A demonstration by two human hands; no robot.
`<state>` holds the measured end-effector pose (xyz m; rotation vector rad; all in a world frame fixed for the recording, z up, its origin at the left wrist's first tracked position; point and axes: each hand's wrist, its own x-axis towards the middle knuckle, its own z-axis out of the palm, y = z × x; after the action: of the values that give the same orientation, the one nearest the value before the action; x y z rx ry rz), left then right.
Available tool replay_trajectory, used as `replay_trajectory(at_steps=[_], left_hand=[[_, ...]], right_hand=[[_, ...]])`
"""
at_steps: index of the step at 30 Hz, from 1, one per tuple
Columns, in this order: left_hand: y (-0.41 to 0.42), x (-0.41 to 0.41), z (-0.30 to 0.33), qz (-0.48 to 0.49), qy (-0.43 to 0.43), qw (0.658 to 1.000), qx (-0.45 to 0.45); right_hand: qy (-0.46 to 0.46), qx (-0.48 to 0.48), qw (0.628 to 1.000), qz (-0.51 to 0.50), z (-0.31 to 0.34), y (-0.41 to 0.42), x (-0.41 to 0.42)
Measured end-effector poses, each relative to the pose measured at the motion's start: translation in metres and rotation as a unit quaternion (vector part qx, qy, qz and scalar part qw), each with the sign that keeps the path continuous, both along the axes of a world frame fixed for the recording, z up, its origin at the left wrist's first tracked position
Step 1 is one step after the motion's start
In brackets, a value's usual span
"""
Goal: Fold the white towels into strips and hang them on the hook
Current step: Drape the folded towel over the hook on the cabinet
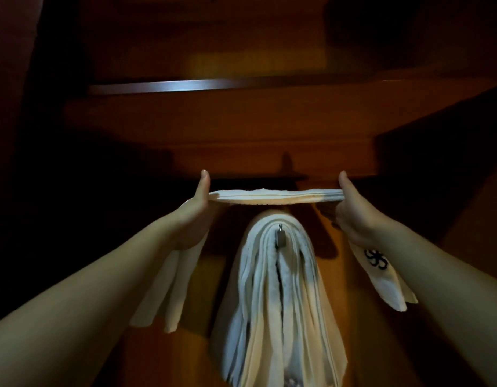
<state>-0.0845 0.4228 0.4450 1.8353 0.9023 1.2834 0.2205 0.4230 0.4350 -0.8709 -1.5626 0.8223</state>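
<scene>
Holding a folded strip towel (275, 196) stretched flat between both hands, above the hook (280, 236). Left hand (198, 210) at 9 o'clock of the strip, right hand (350, 212) at 3 o'clock. Each grips an end zone, thumb up on top, fingers curled under the cloth; fingertips themselves hidden, so can't say how tight.

Status: several white towels (275, 303) already hang over the hook, draped in a thick stack, tails falling toward 6 o'clock. Hook tip pokes out through the stack's top. This strip is folded, not yet hung. How many towels remain after it: can't tell, none visible elsewhere.

Orientation: strip's long axis runs 9-to-3, level, slightly bowed in the middle. Its loose ends drop past my wrists toward 7 and 5 o'clock; the right end carries a dark embroidered mark (375, 259). Strip centre sits almost directly at 12 o'clock of the hook, apart from the stack.

Wooden shelf (241, 129) overhead, dim light.
</scene>
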Motion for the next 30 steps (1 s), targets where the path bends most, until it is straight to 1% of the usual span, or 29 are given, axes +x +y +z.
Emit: replay_trajectory(at_steps=[2, 4, 5, 7, 9, 16, 20, 23, 25, 26, 28, 30], left_hand=[[0.023, 0.001, 0.003, -0.011, -0.028, 1.0, -0.008], [0.043, 0.001, 0.004, -0.009, -0.005, 1.0, -0.012], [0.05, 0.0, 0.004, -0.005, 0.01, 1.0, -0.015], [0.066, 0.001, 0.005, -0.006, 0.017, 0.999, -0.027], [0.077, 0.004, 0.005, -0.012, -0.002, 0.999, -0.038], [0.107, 0.013, -0.007, -0.032, -0.054, 0.996, -0.07], [0.113, 0.017, -0.014, -0.029, -0.055, 0.997, -0.053], [0.113, 0.015, -0.02, -0.029, -0.087, 0.995, -0.045], [0.111, 0.016, -0.032, 0.013, -0.078, 0.997, -0.028], [0.11, 0.018, -0.04, 0.019, -0.081, 0.996, -0.028], [0.11, 0.027, -0.058, -0.002, -0.103, 0.993, -0.051], [0.108, 0.037, -0.075, -0.015, -0.116, 0.991, -0.06]], right_hand=[[-0.022, -0.009, 1.0, 0.0, 0.007, 0.021, 0.004], [-0.053, -0.022, 0.998, -0.002, 0.012, 0.042, 0.006], [-0.053, -0.03, 0.998, -0.003, 0.013, 0.05, 0.006], [-0.029, -0.034, 0.999, 0.014, 0.013, 0.066, 0.006], [-0.008, -0.03, 0.999, 0.031, 0.012, 0.079, 0.006], [0.0, -0.034, 0.999, 0.039, -0.008, 0.114, 0.01], [0.014, -0.023, 0.999, 0.023, -0.01, 0.12, 0.009], [0.029, -0.03, 0.999, 0.011, -0.012, 0.119, 0.008], [0.035, -0.04, 0.999, 0.009, -0.024, 0.12, 0.008], [0.035, -0.047, 0.998, 0.012, -0.033, 0.121, 0.007], [0.029, -0.046, 0.998, 0.014, -0.055, 0.121, 0.002], [0.03, -0.021, 0.999, 0.012, -0.072, 0.117, -0.005]])
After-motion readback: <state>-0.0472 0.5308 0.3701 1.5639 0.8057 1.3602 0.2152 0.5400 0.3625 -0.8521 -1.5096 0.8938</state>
